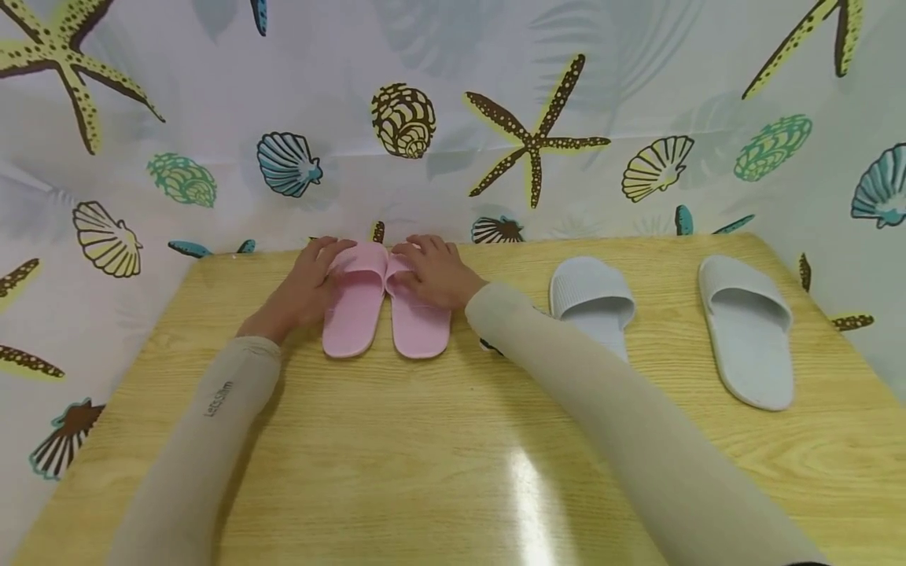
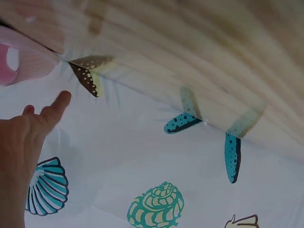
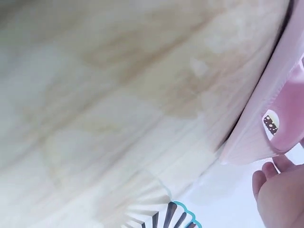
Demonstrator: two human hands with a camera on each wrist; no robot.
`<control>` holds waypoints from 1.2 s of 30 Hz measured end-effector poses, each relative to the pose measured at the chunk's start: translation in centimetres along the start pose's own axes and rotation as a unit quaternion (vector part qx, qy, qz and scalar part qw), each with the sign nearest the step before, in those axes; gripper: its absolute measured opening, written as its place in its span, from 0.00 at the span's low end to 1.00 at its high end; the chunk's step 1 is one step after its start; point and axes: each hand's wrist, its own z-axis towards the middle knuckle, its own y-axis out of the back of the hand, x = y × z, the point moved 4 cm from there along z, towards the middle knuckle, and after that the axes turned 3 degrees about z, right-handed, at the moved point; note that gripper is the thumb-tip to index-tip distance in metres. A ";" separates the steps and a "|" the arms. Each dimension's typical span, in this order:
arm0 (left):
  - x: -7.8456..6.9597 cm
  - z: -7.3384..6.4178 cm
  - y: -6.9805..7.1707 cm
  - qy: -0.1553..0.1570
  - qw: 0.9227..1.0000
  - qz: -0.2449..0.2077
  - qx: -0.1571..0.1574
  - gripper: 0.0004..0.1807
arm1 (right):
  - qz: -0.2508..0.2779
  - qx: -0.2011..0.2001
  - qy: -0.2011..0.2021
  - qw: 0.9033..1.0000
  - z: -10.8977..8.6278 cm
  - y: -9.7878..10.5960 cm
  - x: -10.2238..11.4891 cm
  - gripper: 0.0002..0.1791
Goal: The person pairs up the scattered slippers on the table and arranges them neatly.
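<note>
Side by side near the table's far edge lie two pink slippers, toes pointing away. In the head view, my left hand [image 1: 309,283] is at the outer side of the left pink slipper [image 1: 354,318], fingers reaching over its toe end. Over the strap of the right pink slipper [image 1: 421,326] is my right hand [image 1: 437,273], hiding part of it. The left wrist view shows my left hand's fingers [image 2: 61,103] extended below the pink strap [image 2: 35,64]. In the right wrist view, fingertips [image 3: 281,162] of my right hand are right at the pink strap's edge [image 3: 251,145].
A ribbed white slipper [image 1: 591,283], partly behind my right sleeve [image 1: 580,385], and another white slipper [image 1: 752,338] lie to the right on the wooden table [image 1: 396,456]. A small dark item [image 1: 488,347] shows beside the sleeve. A shell-patterned cloth [image 1: 340,79] hangs behind the table.
</note>
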 end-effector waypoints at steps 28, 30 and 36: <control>-13.2 -9.0 -3.1 -0.004 0.997 0.077 0.003 0.13 | 0.012 -0.013 -0.056 0.998 -16.2 1.2 3.2 0.29; -14.5 -8.8 -3.5 -0.013 0.997 0.077 0.002 0.12 | 0.007 -0.018 -0.039 0.999 -18.1 1.2 3.9 0.29; -17.8 -8.3 -4.3 -0.038 0.994 0.100 -0.023 0.11 | -0.008 -0.028 -0.015 0.999 -23.3 1.8 4.1 0.28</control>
